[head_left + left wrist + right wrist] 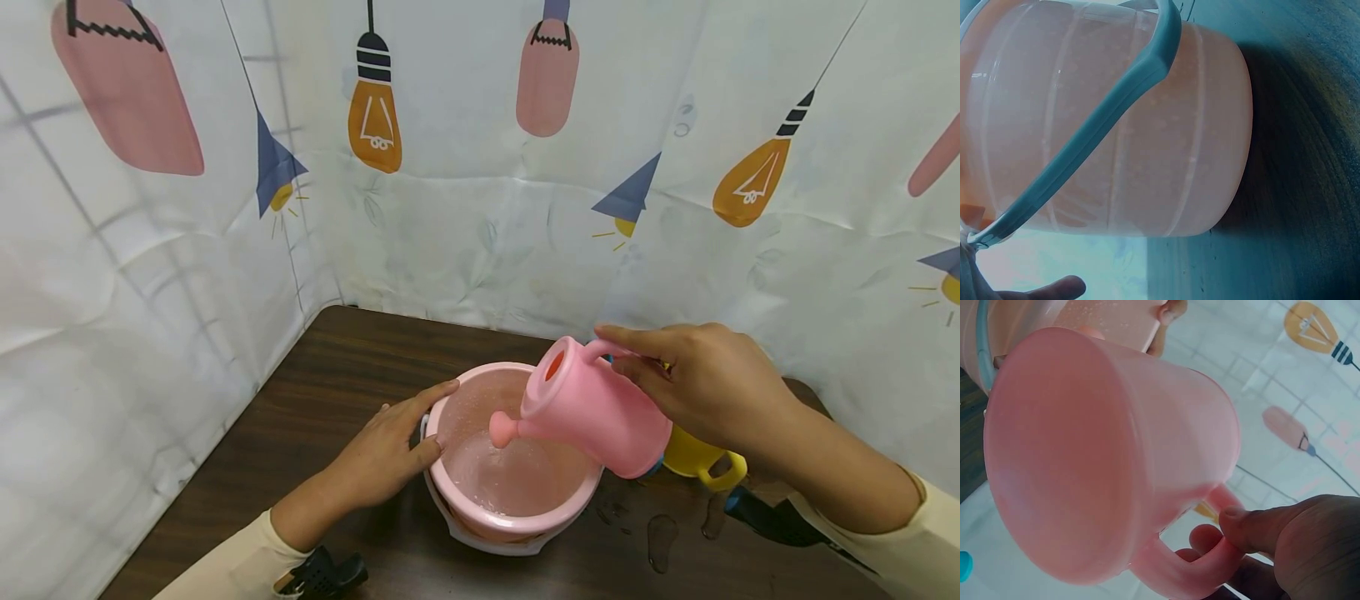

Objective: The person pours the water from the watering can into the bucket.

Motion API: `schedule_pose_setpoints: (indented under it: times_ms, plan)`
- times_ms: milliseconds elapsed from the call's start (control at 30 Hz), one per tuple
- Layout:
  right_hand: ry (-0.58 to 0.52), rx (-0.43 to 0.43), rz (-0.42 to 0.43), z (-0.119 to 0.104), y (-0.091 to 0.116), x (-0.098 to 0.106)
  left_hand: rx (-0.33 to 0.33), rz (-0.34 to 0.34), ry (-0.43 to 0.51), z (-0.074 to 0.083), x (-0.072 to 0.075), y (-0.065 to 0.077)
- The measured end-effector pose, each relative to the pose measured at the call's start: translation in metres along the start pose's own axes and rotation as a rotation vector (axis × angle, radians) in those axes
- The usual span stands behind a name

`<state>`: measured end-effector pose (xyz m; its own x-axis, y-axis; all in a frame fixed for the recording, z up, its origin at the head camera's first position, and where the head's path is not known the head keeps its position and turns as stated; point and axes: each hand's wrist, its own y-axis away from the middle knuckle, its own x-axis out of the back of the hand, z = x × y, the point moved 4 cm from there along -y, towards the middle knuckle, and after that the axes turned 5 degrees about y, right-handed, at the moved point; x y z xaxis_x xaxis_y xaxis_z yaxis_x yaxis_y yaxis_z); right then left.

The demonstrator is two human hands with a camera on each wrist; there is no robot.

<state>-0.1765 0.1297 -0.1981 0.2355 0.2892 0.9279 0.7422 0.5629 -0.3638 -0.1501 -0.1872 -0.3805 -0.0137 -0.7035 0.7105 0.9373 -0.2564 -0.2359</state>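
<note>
A pink toy watering can (600, 421) is tipped over the pink bucket (517, 524), its round spout pointing left above the opening. My right hand (705, 379) grips the can by its looped handle, with thumb and fingers around it in the right wrist view. Shallow water with small ripples shows inside the bucket below the spout. My left hand (390, 446) holds the bucket's left rim, thumb over the edge and other fingers outside. The bucket's handle (1097, 125) hangs down its side in the left wrist view.
Behind the watering can, a yellow cup (688, 454) with a handle stands partly hidden. Wet patches (662, 537) lie on the dark wooden table (330, 367) at the bucket's right. A white printed curtain (465, 242) borders the table at the back and left.
</note>
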Motion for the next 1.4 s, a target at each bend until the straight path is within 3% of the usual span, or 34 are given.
schedule_pose_setpoints:
  times_ms: [400, 733, 1400]
  plan:
    - [0.001, -0.016, -0.025, -0.002, -0.002, -0.001, -0.012, 0.003, 0.003, 0.0, 0.0, 0.0]
    - [0.031, 0.041, 0.02, -0.007, -0.004, -0.001, -0.014, 0.006, -0.008, 0.0, 0.0, 0.0]
    - [0.041, 0.062, 0.01, -0.014, -0.008, -0.001, -0.002, 0.001, -0.004, 0.0, 0.0, 0.0]
